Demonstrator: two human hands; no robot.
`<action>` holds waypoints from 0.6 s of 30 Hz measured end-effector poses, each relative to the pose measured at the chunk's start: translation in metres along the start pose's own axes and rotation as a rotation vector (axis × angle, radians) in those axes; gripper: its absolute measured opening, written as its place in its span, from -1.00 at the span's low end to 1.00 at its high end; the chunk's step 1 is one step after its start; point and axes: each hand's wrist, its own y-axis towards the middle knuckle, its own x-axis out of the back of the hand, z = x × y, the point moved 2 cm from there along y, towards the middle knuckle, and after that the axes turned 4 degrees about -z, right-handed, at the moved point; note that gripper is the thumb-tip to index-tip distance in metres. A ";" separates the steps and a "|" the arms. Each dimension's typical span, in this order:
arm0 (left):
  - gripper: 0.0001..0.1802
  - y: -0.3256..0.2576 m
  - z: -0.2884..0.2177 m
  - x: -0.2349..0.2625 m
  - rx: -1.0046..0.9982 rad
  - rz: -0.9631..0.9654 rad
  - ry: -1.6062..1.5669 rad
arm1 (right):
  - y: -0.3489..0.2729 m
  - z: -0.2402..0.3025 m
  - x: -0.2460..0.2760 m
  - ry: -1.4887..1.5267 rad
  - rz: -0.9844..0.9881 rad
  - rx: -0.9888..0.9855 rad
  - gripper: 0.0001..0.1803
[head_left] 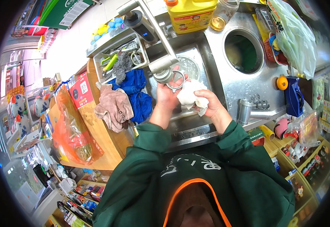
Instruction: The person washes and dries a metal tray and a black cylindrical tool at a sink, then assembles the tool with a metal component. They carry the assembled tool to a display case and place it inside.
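Note:
Over the sink (214,72), my left hand (165,99) is closed on a shiny metal ring (176,87), just beside the faucet head (162,76). My right hand (213,104) grips a crumpled white cloth or paper wad (189,94) and presses it close to the ring. Below the faucet, a round clear or metal dish (189,66) lies in the basin, partly hidden by my fingers. Right of the sink, a metal cylinder (244,110) stands on the steel counter with a metal screw-shaped part (261,104) lying next to it.
A yellow jug (192,17) and a clear jar (224,14) stand behind the sink. To the right are a round bin opening (244,52) and a plastic bag (291,38). Blue cloth (140,104), a pink towel (114,108) and a utensil basket (145,56) sit left.

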 end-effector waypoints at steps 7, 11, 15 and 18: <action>-0.34 -0.003 0.000 0.003 0.063 0.117 -0.134 | -0.022 0.011 0.011 -0.177 -0.155 0.229 -0.44; -0.28 -0.002 0.000 0.006 0.139 0.160 -0.133 | -0.033 0.014 0.019 -0.258 -0.214 0.300 -0.47; -0.28 0.004 -0.004 0.003 0.141 0.190 -0.127 | -0.036 0.016 0.022 -0.268 -0.214 0.334 -0.55; -0.27 0.008 -0.007 0.000 0.117 0.179 -0.105 | -0.034 0.014 0.024 -0.281 -0.221 0.337 -0.63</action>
